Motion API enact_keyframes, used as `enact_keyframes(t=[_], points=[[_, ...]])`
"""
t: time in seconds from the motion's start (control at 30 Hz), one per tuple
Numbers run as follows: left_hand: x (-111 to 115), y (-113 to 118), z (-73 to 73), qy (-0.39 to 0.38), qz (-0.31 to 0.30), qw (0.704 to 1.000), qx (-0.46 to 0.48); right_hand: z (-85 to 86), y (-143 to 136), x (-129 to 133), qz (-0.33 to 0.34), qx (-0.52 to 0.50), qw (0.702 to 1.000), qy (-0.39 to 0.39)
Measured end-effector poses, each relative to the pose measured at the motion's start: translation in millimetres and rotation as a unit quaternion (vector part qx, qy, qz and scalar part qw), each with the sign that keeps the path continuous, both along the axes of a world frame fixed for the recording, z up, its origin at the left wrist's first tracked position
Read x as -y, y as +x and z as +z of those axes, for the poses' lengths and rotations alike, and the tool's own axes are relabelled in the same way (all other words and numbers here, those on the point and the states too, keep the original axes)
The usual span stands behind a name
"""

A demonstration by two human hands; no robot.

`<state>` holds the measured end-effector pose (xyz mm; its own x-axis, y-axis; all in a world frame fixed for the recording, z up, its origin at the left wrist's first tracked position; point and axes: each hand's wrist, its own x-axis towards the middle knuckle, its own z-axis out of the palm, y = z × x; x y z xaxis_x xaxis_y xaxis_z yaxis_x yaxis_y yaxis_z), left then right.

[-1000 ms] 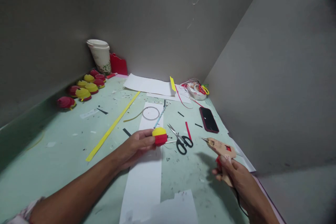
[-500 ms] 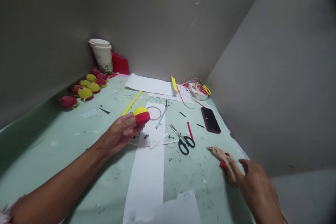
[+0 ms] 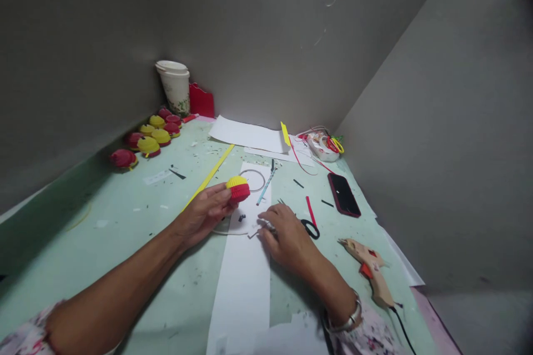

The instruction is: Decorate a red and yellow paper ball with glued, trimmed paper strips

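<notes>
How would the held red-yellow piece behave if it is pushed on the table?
The red-yellow piece might rock or roll, since its yellow end looks rounded. It is probably light, as the left hand alone supports it. Its fine ridges may give grip.

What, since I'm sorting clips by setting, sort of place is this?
Probably a craft workspace: a glue gun and yellow strip lie on the table, and the left hand holds a small red-and-yellow piece.
</notes>
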<state>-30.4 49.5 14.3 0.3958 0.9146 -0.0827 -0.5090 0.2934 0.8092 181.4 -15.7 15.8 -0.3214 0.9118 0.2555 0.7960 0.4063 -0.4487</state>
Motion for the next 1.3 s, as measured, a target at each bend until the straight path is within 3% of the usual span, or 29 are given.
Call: enact_keyframes(t=[0.17,0.4,0.57,0.93,1.3], points=[[2,1,2.3,-0.02,-0.006,1.0,-0.011,4.3,6,8,0.015,0.035,0.998,-0.056],[1,3,2.1,-0.021,-0.002,0.999,-0.041,0.7,4,0,-0.02,0.023,0.999,-0.046],[-1,3,-1.8,-0.01,-0.015,0.998,-0.052,8.0,3,6,-0.01,0.053,0.995,-0.088],[-1,2,-4.3,-0.007,-0.044,0.998,-0.043,2.2,1,-9,-0.023,0.037,0.998,-0.048],[-3,2,-8.3,-0.001,-0.042,0.996,-0.074,5.6,-13,-19,0.034,0.087,0.994,-0.061]])
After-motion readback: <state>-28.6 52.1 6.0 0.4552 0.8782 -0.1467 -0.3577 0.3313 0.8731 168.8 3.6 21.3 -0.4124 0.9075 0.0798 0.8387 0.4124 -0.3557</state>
